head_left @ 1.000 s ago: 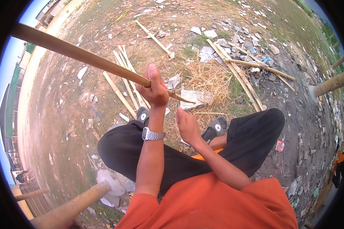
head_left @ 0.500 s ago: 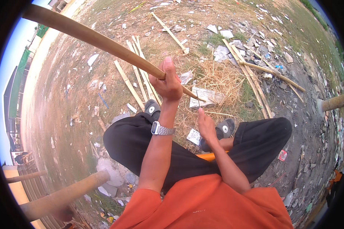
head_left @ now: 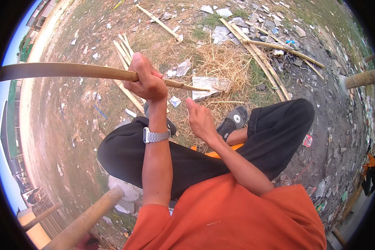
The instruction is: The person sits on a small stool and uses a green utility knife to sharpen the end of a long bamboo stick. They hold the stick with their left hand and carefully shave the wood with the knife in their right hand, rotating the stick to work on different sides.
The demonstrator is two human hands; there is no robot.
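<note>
My left hand (head_left: 148, 81), with a metal watch on its wrist, is wrapped round a long bamboo strip (head_left: 71, 70), thumb up. The strip runs from the far left to a thin tapered tip over a pale weathered block (head_left: 204, 86). Below that tip is my right hand (head_left: 202, 118), closed with its thumb stretched forward. Whatever it grips is too thin or hidden to make out. Dry straw and shavings (head_left: 221, 62) lie round the block, just beyond my sandalled right foot (head_left: 236, 118).
Split bamboo strips (head_left: 125, 54) lie beyond my left hand. More bamboo lengths (head_left: 262, 58) cross at the right. Thick bamboo posts stand at the lower left (head_left: 91, 216) and right edge (head_left: 362, 79). Broken tiles and litter (head_left: 275, 23) cover the ground.
The bamboo strip has swung from a steep slant to nearly level, its far end lower. Both hands appear further left. A thin dark blade-like sliver above my right hand no longer shows clearly.
</note>
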